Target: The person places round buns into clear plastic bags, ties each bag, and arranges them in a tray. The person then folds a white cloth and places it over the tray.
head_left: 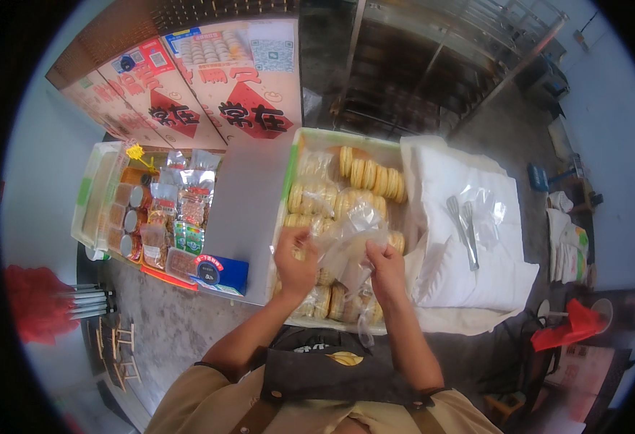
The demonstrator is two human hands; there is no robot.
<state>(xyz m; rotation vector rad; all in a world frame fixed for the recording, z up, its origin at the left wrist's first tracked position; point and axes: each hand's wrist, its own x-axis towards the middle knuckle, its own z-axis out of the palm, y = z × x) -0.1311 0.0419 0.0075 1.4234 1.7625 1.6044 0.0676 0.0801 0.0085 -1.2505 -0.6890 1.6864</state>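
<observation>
Both my hands are raised over a wide tub (pixel 286 189) with a green-and-white rim. Between them hangs a clear plastic bag (pixel 352 249). My left hand (pixel 295 264) pinches the bag's left side, and my right hand (pixel 387 269) grips its right edge between thumb and fingers. Beneath the bag lie several bagged stacks of round flat breads (pixel 312 197). An uncovered row of the breads (pixel 371 177) leans at the tub's far side. Whether anything is inside the bag in my hands, I cannot make out.
A white cloth pad (pixel 440 267) covers the tub's right side, with metal tongs (pixel 464 231) on it. Left of a grey counter (pixel 241 181) stands a crate of jars and packets (pixel 180 210). A blue box (pixel 223 275) sits at its corner. Metal racks (pixel 433 65) stand behind.
</observation>
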